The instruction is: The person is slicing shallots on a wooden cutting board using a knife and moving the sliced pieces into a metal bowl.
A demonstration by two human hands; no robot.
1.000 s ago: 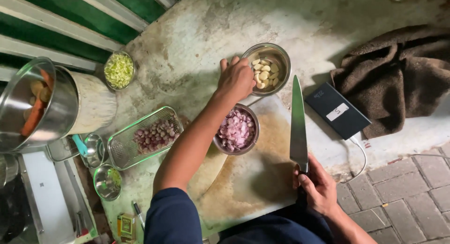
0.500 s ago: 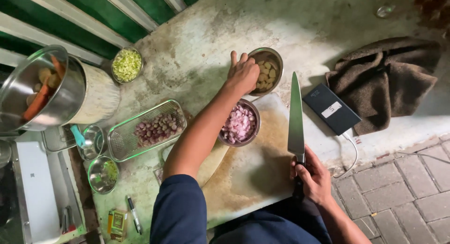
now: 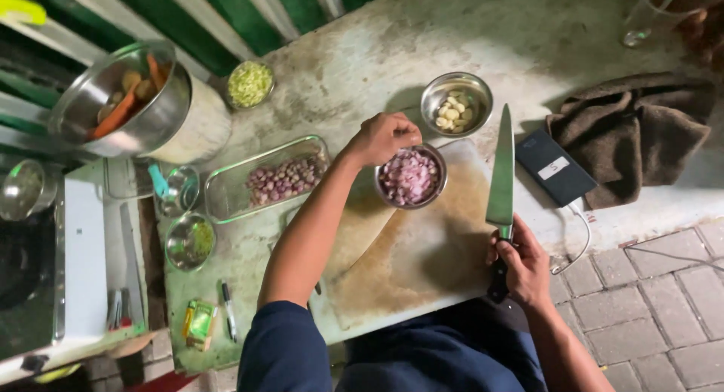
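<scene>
My left hand (image 3: 383,137) hovers with its fingers curled shut at the rim of a steel bowl of chopped pink shallots (image 3: 411,177); whether it holds anything is hidden. Just beyond it stands a steel bowl of peeled garlic cloves (image 3: 456,105). My right hand (image 3: 520,267) grips the black handle of a large chef's knife (image 3: 501,173), whose blade points away from me along the right edge of a worn wooden cutting board (image 3: 422,264).
A glass dish of whole shallots (image 3: 271,179) lies to the left. A small bowl of green chopped vegetables (image 3: 250,83) and a big steel bowl with carrots (image 3: 121,98) stand far left. A dark flat device with a cable (image 3: 558,167) and a brown cloth (image 3: 641,136) lie to the right.
My left hand has pulled back from the garlic bowl to the edge of the shallot bowl, fingers closed. The knife stays in my right hand.
</scene>
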